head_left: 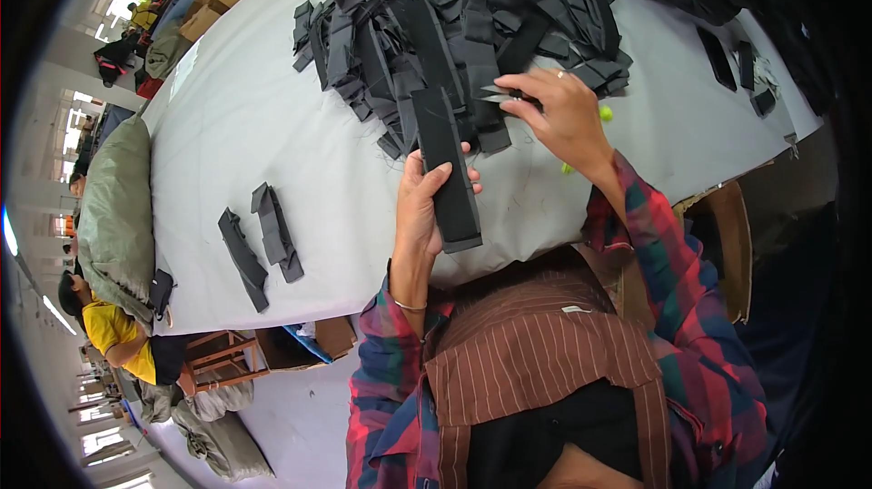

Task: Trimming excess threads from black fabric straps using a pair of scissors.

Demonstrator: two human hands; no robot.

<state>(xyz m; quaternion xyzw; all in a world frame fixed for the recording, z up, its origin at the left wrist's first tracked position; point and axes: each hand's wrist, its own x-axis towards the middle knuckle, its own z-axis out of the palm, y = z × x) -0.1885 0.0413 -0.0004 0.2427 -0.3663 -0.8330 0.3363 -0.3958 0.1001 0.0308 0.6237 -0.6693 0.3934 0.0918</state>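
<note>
My left hand grips a long dark fabric strip, thumb on top and fingertips curling round its right edge. The strip slants upward, its far end reaching the near side of a big heap of dark grey fabric pieces. In my right hand is a small pair of thread snips, held between thumb and fingers. Their pale pointed blades face left, a little to the right of the strip's upper part and apart from it. A few loose threads lie around the heap's near edge.
Two folded dark strips lie on the pale table at the left. A black phone-like slab is at the right. A stuffed green sack stands beyond the left edge, near a person in yellow. Cardboard boxes stand below the table.
</note>
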